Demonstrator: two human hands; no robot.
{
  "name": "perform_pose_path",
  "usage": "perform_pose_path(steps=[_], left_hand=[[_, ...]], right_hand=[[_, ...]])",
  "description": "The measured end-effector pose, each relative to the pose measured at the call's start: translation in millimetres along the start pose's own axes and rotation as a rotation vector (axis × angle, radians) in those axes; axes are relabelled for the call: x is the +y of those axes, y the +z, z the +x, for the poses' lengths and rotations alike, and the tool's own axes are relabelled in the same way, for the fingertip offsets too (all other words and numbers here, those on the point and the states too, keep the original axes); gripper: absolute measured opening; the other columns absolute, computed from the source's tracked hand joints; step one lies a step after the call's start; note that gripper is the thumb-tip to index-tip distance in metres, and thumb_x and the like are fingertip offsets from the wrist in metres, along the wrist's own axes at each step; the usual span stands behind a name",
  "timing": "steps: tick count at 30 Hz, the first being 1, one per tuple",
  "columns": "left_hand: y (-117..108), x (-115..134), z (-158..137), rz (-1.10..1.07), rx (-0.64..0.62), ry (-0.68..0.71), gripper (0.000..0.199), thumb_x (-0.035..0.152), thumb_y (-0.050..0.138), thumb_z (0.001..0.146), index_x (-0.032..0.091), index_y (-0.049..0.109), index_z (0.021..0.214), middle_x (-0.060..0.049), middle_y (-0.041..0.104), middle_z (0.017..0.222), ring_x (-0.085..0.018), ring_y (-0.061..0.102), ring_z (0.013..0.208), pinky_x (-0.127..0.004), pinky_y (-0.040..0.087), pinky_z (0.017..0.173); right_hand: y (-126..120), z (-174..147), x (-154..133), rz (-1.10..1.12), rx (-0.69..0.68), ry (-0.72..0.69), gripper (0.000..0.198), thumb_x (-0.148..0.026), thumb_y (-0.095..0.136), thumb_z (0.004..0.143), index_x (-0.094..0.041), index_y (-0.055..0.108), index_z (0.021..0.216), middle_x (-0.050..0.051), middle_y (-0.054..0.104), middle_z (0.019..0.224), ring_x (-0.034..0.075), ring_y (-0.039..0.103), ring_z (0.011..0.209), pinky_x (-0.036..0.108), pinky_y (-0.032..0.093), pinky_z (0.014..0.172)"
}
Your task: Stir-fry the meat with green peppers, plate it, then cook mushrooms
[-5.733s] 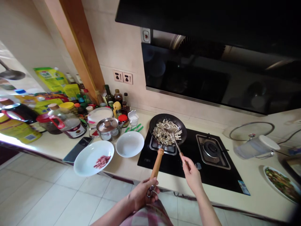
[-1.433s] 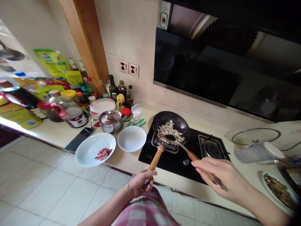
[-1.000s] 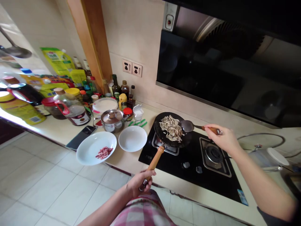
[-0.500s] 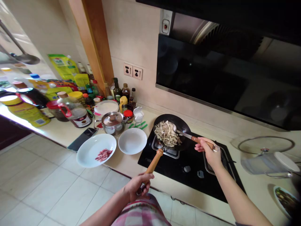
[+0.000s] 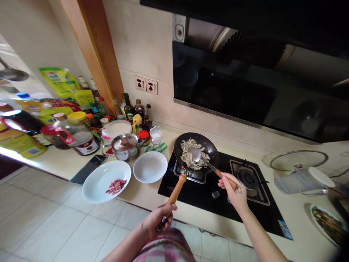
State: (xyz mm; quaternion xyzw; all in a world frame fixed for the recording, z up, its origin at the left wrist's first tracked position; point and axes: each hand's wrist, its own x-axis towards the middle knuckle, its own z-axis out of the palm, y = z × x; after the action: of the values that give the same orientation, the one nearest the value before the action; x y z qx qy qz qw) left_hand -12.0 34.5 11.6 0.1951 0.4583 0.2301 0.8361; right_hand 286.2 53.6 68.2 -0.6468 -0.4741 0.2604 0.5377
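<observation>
My left hand (image 5: 160,219) is wrapped round the wooden handle of a black wok (image 5: 212,153), which sits on the left burner of the stove. Pale sliced food (image 5: 188,151), perhaps mushrooms, lies in the wok. In my right hand (image 5: 233,189) is the wooden handle of a metal spatula (image 5: 195,154); its blade rests on the pale slices, back side up. To the left of the wok stands a white bowl (image 5: 150,167). Beside that, a white plate (image 5: 95,182) carries a small heap of raw chopped meat (image 5: 116,186).
A lidded steel pot (image 5: 125,146) and many bottles crowd the counter's left. A phone (image 5: 88,169) lies by the plate. Right of the black stove (image 5: 196,196) are a glass lid (image 5: 298,165), a clear jug (image 5: 297,182) and a plate of cooked food (image 5: 328,223).
The spatula blade has turned over and come down onto the slices, and my right hand has moved nearer the wok. The slices are more spread out. My left hand keeps its hold.
</observation>
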Motion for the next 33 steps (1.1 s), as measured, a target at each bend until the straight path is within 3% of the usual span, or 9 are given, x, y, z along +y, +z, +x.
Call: perform_pose_path(steps=[5,8,11,16,25,28,33], left_hand=[[-2,-2,3,0.001,-0.014,0.0,0.038,0.043,0.071,0.064,0.019,0.05,0.084,0.008,0.047,0.048,-0.004,0.034,0.033,-0.018,0.018,0.034],[-1,-1,4,0.016,-0.023,0.008,0.038,0.044,0.07,0.064,0.019,0.051,0.084,0.008,0.047,0.048,-0.004,0.034,0.033,-0.018,0.019,0.034],[0,-1,3,0.012,-0.005,0.0,0.039,0.044,0.071,0.063,0.018,0.051,0.084,0.007,0.048,0.048,-0.004,0.036,0.033,-0.017,0.018,0.035],[2,-1,1,-0.004,-0.008,0.003,0.038,0.043,0.071,0.062,0.018,0.052,0.083,0.007,0.048,0.047,-0.004,0.035,0.033,-0.017,0.019,0.035],[2,-2,4,0.011,0.013,0.006,0.037,0.043,0.068,0.062,0.018,0.051,0.083,0.007,0.047,0.045,-0.004,0.032,0.032,-0.018,0.016,0.034],[2,-2,4,0.022,0.024,0.007,0.037,0.043,0.069,0.062,0.018,0.051,0.083,0.007,0.048,0.047,-0.005,0.034,0.033,-0.018,0.017,0.034],[1,-2,4,0.015,0.023,-0.007,0.04,0.044,0.07,0.062,0.018,0.052,0.086,0.007,0.047,0.048,-0.005,0.034,0.035,-0.017,0.018,0.036]], right_hand=[[14,8,21,0.067,0.239,-0.024,0.041,-0.047,0.061,0.079,-0.014,0.064,0.102,0.006,0.07,0.071,0.02,0.069,0.062,0.034,0.059,0.061],[27,-1,21,0.101,0.157,0.014,0.041,-0.049,0.059,0.079,-0.014,0.064,0.101,0.007,0.07,0.07,0.022,0.069,0.062,0.035,0.059,0.06],[15,-12,15,0.055,0.05,0.0,0.035,-0.045,0.059,0.081,-0.017,0.065,0.101,0.007,0.071,0.074,0.023,0.07,0.066,0.035,0.06,0.063],[-5,-11,11,-0.122,0.171,-0.188,0.032,-0.041,0.061,0.08,-0.018,0.066,0.102,0.007,0.071,0.084,0.022,0.07,0.073,0.038,0.058,0.075],[-5,-45,14,0.057,0.099,-0.021,0.029,-0.041,0.06,0.081,-0.02,0.066,0.1,0.006,0.071,0.074,0.023,0.07,0.066,0.037,0.06,0.063],[4,-32,20,0.09,0.112,0.015,0.034,-0.044,0.06,0.081,-0.017,0.065,0.1,0.006,0.07,0.072,0.022,0.069,0.064,0.035,0.059,0.062],[16,-1,26,0.166,0.307,0.084,0.046,-0.051,0.063,0.076,-0.013,0.063,0.101,0.005,0.07,0.068,0.02,0.069,0.061,0.032,0.058,0.059]])
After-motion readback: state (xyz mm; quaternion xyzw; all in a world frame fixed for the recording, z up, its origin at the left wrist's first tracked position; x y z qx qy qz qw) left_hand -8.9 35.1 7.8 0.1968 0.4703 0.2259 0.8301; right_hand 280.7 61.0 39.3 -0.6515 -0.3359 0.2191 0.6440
